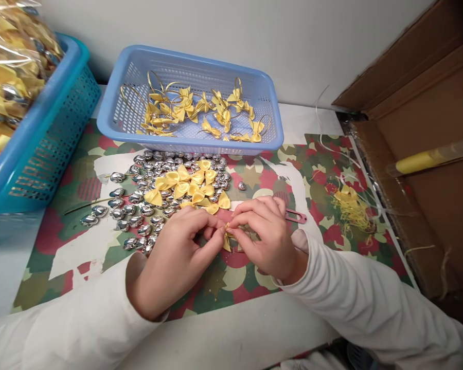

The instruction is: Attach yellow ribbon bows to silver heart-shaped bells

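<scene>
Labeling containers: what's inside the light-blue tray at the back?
The light-blue tray holds yellow ribbon bows with gold wire loops, spread over its perforated floor. Its near wall hides whatever lies right against the front edge; any silver hearts under the bows cannot be seen.

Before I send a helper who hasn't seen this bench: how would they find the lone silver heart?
Start at the pale blue basket at the back. Below its front right corner, one silver heart lies alone on the patterned mat, right of the silver heap with yellow bows.
</scene>
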The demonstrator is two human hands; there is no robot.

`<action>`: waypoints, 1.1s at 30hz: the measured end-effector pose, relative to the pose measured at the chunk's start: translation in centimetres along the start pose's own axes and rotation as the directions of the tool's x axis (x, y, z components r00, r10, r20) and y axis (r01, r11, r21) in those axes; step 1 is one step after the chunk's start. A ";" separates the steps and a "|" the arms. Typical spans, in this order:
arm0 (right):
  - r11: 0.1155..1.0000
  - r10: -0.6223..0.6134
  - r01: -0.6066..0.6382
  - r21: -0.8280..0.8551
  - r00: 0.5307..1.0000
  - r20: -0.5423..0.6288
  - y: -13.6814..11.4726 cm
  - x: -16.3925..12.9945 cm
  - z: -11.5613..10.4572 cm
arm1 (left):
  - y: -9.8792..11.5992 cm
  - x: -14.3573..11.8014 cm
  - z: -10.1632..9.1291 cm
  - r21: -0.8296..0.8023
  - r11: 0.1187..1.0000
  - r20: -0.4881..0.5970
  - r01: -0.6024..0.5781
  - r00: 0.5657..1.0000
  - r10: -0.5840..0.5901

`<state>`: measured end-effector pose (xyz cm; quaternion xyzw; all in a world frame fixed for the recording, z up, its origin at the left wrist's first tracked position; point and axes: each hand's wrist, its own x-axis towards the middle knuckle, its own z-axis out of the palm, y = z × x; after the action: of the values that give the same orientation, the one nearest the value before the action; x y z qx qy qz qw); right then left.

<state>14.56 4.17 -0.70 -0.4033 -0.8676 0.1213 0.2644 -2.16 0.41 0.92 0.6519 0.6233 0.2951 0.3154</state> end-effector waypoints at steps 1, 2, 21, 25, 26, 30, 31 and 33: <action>1.000 -0.005 0.005 -0.003 1.000 0.005 0.0 0.0 0.0 | 0.0 0.0 0.0 0.000 1.000 -0.001 0.001 1.000 -0.001; 1.000 -0.009 0.009 -0.003 1.000 0.009 0.0 0.0 0.0 | 0.0 0.0 0.0 -0.001 1.000 -0.002 0.001 1.000 -0.001; 0.999 -0.005 0.008 -0.034 0.994 0.106 -0.1 0.0 -0.3 | 0.3 0.1 -0.2 -0.010 1.000 0.003 0.009 1.000 -0.009; 1.000 -0.017 0.018 -0.008 0.995 0.101 -0.1 0.0 -0.4 | 0.3 0.2 -0.3 -0.016 1.000 0.011 0.015 1.000 -0.014; 1.000 -0.023 0.022 0.008 0.995 0.093 -0.1 0.0 -0.4 | 0.3 0.2 -0.3 -0.017 1.000 0.014 0.015 1.000 -0.015; 0.999 -0.043 0.041 0.033 0.996 0.079 0.0 -0.1 -0.4 | 0.3 0.1 -0.4 -0.025 1.000 0.025 0.003 1.000 -0.003; 0.999 -0.046 0.044 0.030 0.996 0.079 0.1 -0.1 -0.4 | 0.3 0.2 -0.5 -0.030 1.000 0.031 -0.003 1.000 0.004; 0.999 -0.049 0.046 0.028 0.996 0.081 0.2 -0.1 -0.3 | 0.1 0.2 -0.6 -0.042 0.999 0.046 -0.016 0.999 0.018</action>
<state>14.90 4.18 -0.55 -0.3738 -0.8854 0.1428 0.2366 -2.50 0.65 1.40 0.6572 0.6037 0.2955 0.3410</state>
